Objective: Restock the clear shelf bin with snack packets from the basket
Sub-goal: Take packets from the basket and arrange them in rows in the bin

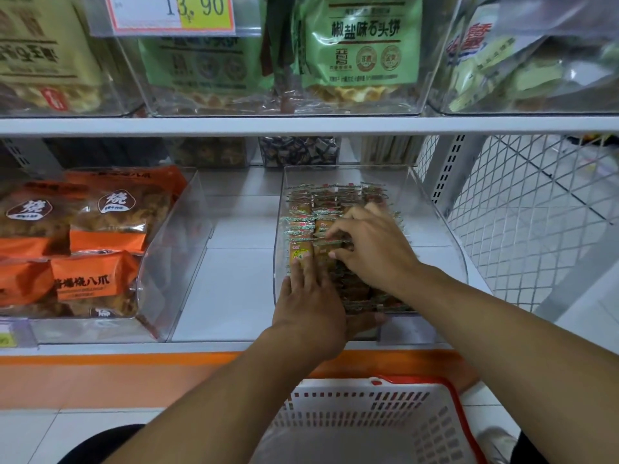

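From the head view, our left hand [310, 304] lies flat, fingers straight, on the snack packets [321, 209] in the clear shelf bin [435, 209]; our right hand [371, 249], at its one o'clock, pinches one packet. Pressing harder could topple the rows. The basket [368, 420] at six o'clock looks empty.

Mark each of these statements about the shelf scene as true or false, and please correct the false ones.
1. Both hands are inside the clear shelf bin. True: the left hand lies flat on the snack packets, and the right hand pinches at them.
2. The white basket is full of packets. False: the visible part holds none.
3. The bin to the left holds orange bags. True.
4. The price tag above shows 18.50. False: it shows 13.90.
5. The green bags lie on the same shelf as the hands. False: they stand one shelf higher.
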Tool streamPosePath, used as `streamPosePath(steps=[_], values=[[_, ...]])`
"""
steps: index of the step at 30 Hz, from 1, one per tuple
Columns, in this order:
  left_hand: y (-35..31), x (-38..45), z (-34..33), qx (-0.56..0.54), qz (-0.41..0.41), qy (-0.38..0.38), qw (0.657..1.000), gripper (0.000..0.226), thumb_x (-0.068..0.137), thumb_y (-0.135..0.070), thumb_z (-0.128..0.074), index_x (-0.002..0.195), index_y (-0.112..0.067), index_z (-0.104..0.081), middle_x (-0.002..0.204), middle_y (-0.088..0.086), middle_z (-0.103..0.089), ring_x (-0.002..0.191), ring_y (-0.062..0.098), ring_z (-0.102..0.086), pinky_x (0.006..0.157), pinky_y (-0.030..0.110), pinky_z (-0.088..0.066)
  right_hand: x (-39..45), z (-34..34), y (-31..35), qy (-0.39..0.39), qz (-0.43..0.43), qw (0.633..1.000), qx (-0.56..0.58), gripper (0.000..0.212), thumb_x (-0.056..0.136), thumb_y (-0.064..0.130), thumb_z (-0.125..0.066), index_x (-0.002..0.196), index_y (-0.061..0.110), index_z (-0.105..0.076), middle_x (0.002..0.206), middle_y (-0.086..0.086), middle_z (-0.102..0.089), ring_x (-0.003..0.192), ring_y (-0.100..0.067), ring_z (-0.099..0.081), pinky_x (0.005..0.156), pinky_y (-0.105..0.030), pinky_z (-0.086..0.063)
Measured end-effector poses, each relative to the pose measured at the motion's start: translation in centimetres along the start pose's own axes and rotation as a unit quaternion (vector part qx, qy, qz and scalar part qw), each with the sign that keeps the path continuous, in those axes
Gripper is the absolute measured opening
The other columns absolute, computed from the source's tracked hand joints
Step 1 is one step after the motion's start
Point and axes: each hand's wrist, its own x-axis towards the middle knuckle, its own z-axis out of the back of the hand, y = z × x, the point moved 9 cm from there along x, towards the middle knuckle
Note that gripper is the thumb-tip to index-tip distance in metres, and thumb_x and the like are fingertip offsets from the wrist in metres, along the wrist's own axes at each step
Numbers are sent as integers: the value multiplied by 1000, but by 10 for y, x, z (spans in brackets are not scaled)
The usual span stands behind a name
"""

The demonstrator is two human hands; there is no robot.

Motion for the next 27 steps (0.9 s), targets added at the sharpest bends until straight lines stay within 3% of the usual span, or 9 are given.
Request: streamPosePath(steps=[5,8,11,17,21,27], values=[[-1,-1,1,3,-3,-4,1000,124,78,-90,-33,160,-12,17,166,13,28,155,32,21,128,47,1,5,0,1,0,19,1000,-1,29,104,34,-49,122,27,-71,101,9,-59,94,-11,-31,85,-34,-30],[-2,-2,1,1,-7,-11,1000,122,79,-89,-34,160,-14,18,166,11,29,155,31,21,127,47,1,8,-4,0,18,29,999,-28,26,102,32,-54,120,29,-72,93,13,-49,91,-10,-28,78,-31,-19],[-2,-1,2,-3,-13,-19,1000,122,78,-90,-36,161,-17,16,165,8,32,155,31,22,127,48,0,13,-5,-1,16,16,1000,-11,18,98,32,-60,110,30,-75,99,10,-66,89,-10,-30,75,-30,-14],[-4,-3,0,6,-26,-27,999,118,80,-88,-36,161,-19,15,166,5,30,155,27,22,128,48,0,25,-11,-2,41,11,998,-54,27,90,38,-71,116,32,-73,105,6,-65,103,-16,-43,81,-32,-20],[-4,-3,-1,34,-22,-18,999,120,80,-89,-34,161,-15,14,166,6,31,155,27,22,128,48,0,28,-9,1,36,17,998,-47,16,89,38,-71,103,35,-78,95,11,-63,91,-10,-36,83,-33,-22],[-2,-3,-2,49,-4,-2,999,125,79,-90,-30,159,-7,16,168,13,21,156,30,17,128,47,0,24,5,-9,-51,-58,995,59,7,92,27,-70,90,27,-77,90,11,-59,92,-8,-43,92,-31,-35]])
